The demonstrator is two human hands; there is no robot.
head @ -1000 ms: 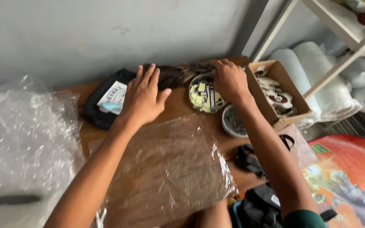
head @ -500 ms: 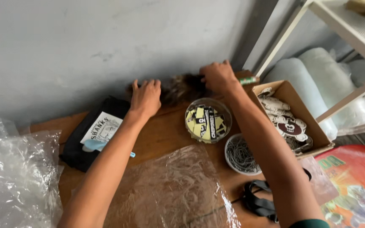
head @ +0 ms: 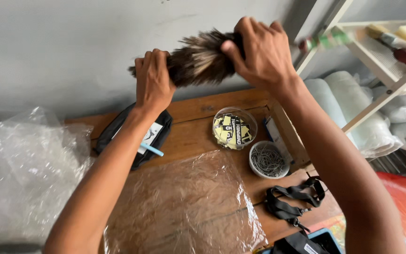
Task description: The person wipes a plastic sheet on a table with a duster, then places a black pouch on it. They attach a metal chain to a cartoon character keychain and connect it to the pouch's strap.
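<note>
Above the wooden table [head: 198, 123], left hand [head: 152, 81] and right hand [head: 260, 51] both clench a feather duster [head: 198, 59]; likely light, soft, best gripped by the handle.

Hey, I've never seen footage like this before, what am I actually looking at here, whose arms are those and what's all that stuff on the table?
No machine here: these are a person's own two arms, filmed by a camera worn on their head and looking down. The left hand and the right hand together hold up a brown feather duster in front of a grey wall. Below is a wooden table. On it lie a clear plastic sheet, a black pouch with a label, a round clear tub of small yellow and black tags, a white tub of metal clips and a black strap. Crumpled clear plastic sits at the left, and a white shelf stands at the right.
</note>
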